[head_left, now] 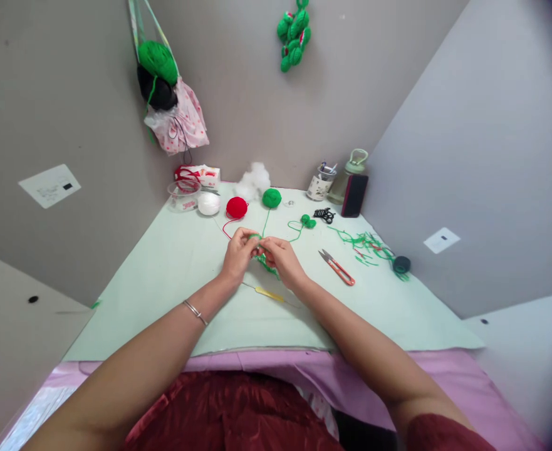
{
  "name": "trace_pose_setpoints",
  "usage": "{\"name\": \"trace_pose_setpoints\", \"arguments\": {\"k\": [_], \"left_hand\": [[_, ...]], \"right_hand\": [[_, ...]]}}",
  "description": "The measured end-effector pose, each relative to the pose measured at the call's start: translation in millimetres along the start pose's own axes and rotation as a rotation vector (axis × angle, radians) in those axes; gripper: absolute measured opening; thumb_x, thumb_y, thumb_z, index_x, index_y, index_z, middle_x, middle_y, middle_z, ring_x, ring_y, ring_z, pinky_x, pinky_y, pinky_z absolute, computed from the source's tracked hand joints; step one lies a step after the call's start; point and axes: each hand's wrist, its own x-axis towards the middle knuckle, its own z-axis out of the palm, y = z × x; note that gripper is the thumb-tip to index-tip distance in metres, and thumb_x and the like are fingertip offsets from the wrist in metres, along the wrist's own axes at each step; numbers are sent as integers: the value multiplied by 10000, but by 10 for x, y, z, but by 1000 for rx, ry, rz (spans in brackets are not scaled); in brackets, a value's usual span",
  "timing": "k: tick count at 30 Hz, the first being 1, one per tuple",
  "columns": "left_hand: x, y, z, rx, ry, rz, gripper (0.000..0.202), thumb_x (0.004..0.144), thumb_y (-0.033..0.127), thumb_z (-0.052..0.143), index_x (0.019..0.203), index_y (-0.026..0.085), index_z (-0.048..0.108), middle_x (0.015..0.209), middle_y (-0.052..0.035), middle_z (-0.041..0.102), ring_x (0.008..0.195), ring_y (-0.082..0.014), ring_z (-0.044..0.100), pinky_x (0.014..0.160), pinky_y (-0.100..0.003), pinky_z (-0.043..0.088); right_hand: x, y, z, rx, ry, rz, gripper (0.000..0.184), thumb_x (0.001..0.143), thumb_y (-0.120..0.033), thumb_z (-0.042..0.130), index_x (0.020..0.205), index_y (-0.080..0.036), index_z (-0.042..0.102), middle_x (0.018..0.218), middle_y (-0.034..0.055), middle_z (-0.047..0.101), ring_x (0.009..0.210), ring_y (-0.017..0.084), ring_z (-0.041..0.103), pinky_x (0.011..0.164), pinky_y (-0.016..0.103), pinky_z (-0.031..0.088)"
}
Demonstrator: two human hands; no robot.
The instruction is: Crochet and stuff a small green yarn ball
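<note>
Over the middle of the table, my left hand (239, 252) and my right hand (282, 255) meet with fingertips pinched on a small green crochet piece (268, 267). Part of it hangs below my fingers, and most of it is hidden by them. A green yarn ball (271, 198) lies beyond, with a strand running down toward my hands. Left of it sit a red yarn ball (237, 207) with a loose tail and a white yarn ball (208, 203). A yellow-handled crochet hook (269, 294) lies just below my hands. Orange thread snips (336, 268) rest to the right.
Green and red yarn scraps (364, 243) spread at the right by a black roll (401, 264). A black claw clip (324, 215), phone (354, 195), bottle (356, 161) and pen cup (321, 185) stand behind. White stuffing (253, 181) and a plastic tub (184, 196) are at the back.
</note>
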Motion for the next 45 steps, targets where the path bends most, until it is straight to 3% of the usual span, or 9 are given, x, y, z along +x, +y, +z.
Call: {"name": "trace_pose_setpoints", "arguments": {"k": [5,9,13,18,26,30,33,38,45], "left_hand": [[-67,90,7,-68,-42,20,163,866,223,741,960,186,614,777,30,666,660,-103,604,650,-222,491],[-103,154,13,-99,-90,-1,207,819,272,750,952,197,610,864,5,714,703,-115,637,691,-242,509],[-122,187,24,-119,-119,-15,244,820,335,752,967,196,616,899,-5,708,803,-138,673,777,-273,544],[-99,181,15,-95,-111,-36,291,784,296,816,986,182,640,892,-9,719,761,-125,666,744,-250,532],[-57,50,-14,-29,9,-94,214,982,319,681,1093,137,668,978,-40,703,784,-149,672,705,-309,590],[-65,19,14,-33,51,-108,282,998,358,661,1179,142,665,1104,-74,701,896,-182,692,772,-358,614],[-86,54,46,-81,53,-93,220,986,333,673,1087,138,663,993,-43,686,813,-156,662,724,-323,591],[-130,187,75,-192,-37,-74,161,930,321,680,884,179,616,828,9,627,758,-114,627,746,-248,556],[-137,234,57,-172,-129,-93,304,750,258,839,984,181,662,882,-10,700,811,-131,680,867,-292,569]], "right_hand": [[43,22,-45,20,8,35,340,712,-516,630,597,-228,491,512,-72,377,471,78,236,471,260,211],[41,21,-83,-34,27,3,402,704,-570,669,598,-222,498,552,-49,473,468,74,294,472,261,213],[58,40,-114,-131,69,-68,454,733,-593,681,572,-229,463,511,-65,414,504,87,305,504,262,231],[44,50,-161,-275,63,-147,360,802,-492,636,602,-224,502,512,-64,406,533,110,323,545,272,247],[-150,-29,-35,-406,-20,-239,140,841,-290,582,724,-225,623,619,-40,553,606,139,416,655,283,301],[-108,19,-2,-376,14,-215,163,830,-316,590,703,-215,610,610,-42,547,596,129,416,628,274,302],[-15,76,-38,-322,58,-166,234,789,-387,620,645,-217,549,544,-63,455,560,114,362,573,264,273],[95,89,-126,-218,62,-82,337,736,-513,629,613,-222,513,539,-51,496,519,96,356,527,254,283],[98,13,-220,-188,33,-38,370,744,-545,605,590,-226,500,559,-39,506,497,94,339,480,259,255]]}}
